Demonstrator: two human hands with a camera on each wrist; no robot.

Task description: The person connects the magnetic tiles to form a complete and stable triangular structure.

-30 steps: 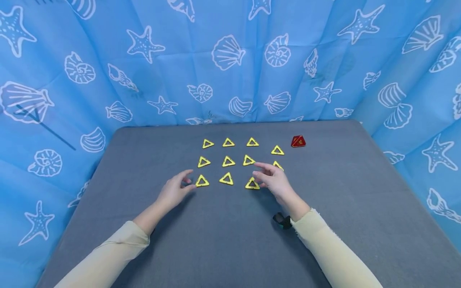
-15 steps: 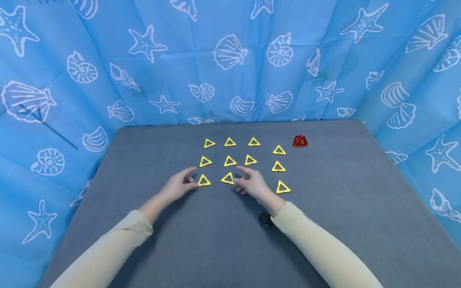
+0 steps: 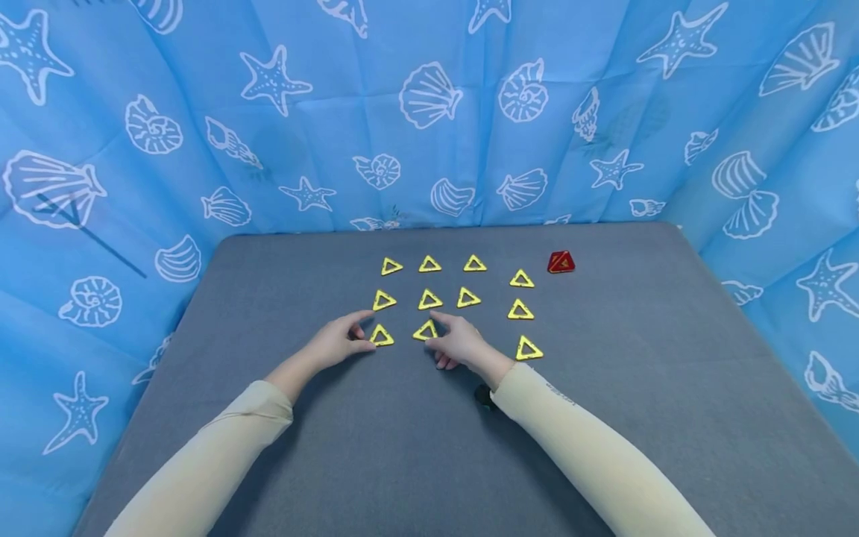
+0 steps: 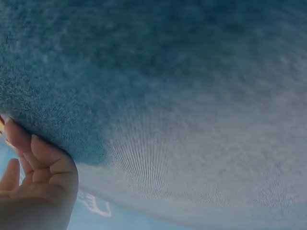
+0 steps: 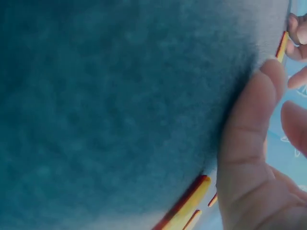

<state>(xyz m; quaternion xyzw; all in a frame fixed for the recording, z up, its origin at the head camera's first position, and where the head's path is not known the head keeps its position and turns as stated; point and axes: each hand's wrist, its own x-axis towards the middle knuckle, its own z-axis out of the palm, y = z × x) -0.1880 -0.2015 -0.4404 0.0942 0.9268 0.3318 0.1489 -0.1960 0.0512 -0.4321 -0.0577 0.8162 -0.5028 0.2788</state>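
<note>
Flat yellow triangle tiles with open centres lie in rows on the grey table. In the head view my right hand (image 3: 464, 345) holds the front-row middle tile (image 3: 420, 333), index finger at its top and thumb overlapping its lower right side. My left hand (image 3: 335, 341) is relaxed beside the front-row left tile (image 3: 383, 342), thumb right at its corner and index finger a little beyond it. The right wrist view shows my right thumb (image 5: 244, 143) large; a tile edge (image 5: 282, 48) appears by the left fingers. In the left wrist view, the left hand (image 4: 43, 177) is at the lower left.
A red triangle piece (image 3: 561, 262) lies at the back right of the grey table (image 3: 376, 447). Yellow tiles stand in rows behind the hands, and another tile (image 3: 529, 356) is right of the right hand. A blue shell-patterned curtain (image 3: 429, 149) surrounds the far sides.
The front-row right tile has shifted right, away from the others. My right hand has moved left from it to the middle tile. My left hand has stayed by its tile.
</note>
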